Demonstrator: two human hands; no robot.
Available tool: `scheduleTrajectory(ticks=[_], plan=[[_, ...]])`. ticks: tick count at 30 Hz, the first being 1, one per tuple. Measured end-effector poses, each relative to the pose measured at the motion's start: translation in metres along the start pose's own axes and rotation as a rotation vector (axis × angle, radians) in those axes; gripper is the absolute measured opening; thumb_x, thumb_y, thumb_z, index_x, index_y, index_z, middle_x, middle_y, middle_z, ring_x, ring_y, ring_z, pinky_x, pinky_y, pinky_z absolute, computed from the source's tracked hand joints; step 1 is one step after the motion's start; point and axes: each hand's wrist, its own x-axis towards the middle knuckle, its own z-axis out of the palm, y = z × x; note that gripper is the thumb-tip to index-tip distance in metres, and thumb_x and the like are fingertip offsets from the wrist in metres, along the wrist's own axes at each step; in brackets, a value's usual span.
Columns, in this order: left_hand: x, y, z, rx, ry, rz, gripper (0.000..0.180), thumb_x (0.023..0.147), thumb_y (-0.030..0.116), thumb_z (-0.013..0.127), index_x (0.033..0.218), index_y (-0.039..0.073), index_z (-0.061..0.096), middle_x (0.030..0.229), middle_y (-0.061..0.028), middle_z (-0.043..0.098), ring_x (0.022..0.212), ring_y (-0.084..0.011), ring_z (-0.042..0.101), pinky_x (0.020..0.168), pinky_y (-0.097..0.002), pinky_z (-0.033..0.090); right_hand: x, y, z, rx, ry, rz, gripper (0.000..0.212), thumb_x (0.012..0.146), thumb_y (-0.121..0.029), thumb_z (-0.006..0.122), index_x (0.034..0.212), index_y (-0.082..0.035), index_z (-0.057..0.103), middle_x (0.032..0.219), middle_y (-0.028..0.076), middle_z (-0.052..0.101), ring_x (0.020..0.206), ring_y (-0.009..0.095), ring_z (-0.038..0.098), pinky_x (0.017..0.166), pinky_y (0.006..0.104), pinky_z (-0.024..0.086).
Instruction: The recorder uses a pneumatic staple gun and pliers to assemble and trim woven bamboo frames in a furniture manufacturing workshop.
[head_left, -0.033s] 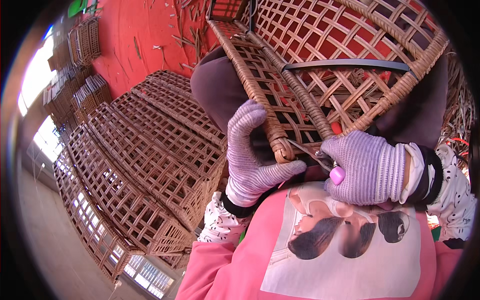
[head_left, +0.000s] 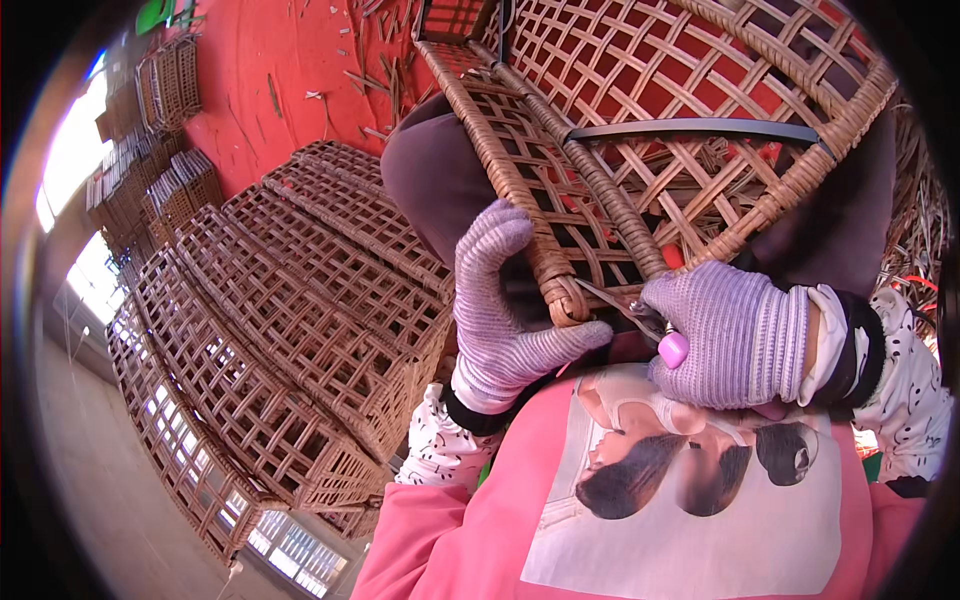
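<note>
A brown woven wicker basket (head_left: 640, 215) lies tilted across my lap, its bound corner (head_left: 566, 298) toward me. My left hand (head_left: 505, 320), in a lilac striped knit glove, is spread in a C shape around that corner. Its fingertips lie beside the outer rim and its thumb reaches below the corner; the palm stays apart from the wicker. My right hand (head_left: 725, 335), gloved alike, is closed on a pointed metal tool (head_left: 645, 318) with a pink handle end. The tool's tip lies at the corner. My right fingers hide most of the handle, so its exact kind is unclear.
A dark curved band (head_left: 695, 128) crosses the basket. At my left stands a large stack of woven wicker pieces (head_left: 290, 320), with smaller stacks (head_left: 165, 85) farther off. Loose cane scraps (head_left: 385, 75) litter the red floor (head_left: 255, 60), and more strips (head_left: 920, 190) lie at the right.
</note>
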Motion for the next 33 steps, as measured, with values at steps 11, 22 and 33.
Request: scheduleTrajectory(ticks=[11,22,33], plan=[[0.004,0.001,-0.002,0.076,-0.032,0.041,0.080,0.047,0.031,0.087,0.107,0.000,0.045,0.115,-0.0160,0.043,0.115,-0.0305,0.040,0.099,-0.0396,0.031,0.002,-0.001,0.018,0.072,0.102,0.040,0.026,0.072,-0.021,0.052,0.081,0.003,0.056,0.072,0.023,0.059,0.073,0.038,0.060,0.069,0.0420,0.049],[0.007,-0.009,-0.007,0.118,-0.020,0.134,0.078,0.046,0.034,0.087,0.105,0.001,0.048,0.111,-0.0155,0.046,0.114,-0.0327,0.041,0.098,-0.0427,0.032,0.013,0.002,0.025,0.271,0.094,-0.061,0.017,0.069,-0.015,0.054,0.074,0.001,0.055,0.065,0.021,0.057,0.066,0.036,0.059,0.062,0.0408,0.049],[0.010,-0.008,-0.012,0.147,-0.035,0.187,0.072,0.045,0.035,0.086,0.101,0.004,0.054,0.111,-0.0136,0.046,0.114,-0.0319,0.041,0.098,-0.0422,0.034,0.008,-0.014,0.016,-0.042,0.194,0.041,0.019,0.063,-0.017,0.063,0.072,-0.003,0.055,0.066,0.015,0.057,0.062,0.029,0.057,0.057,0.0360,0.046]])
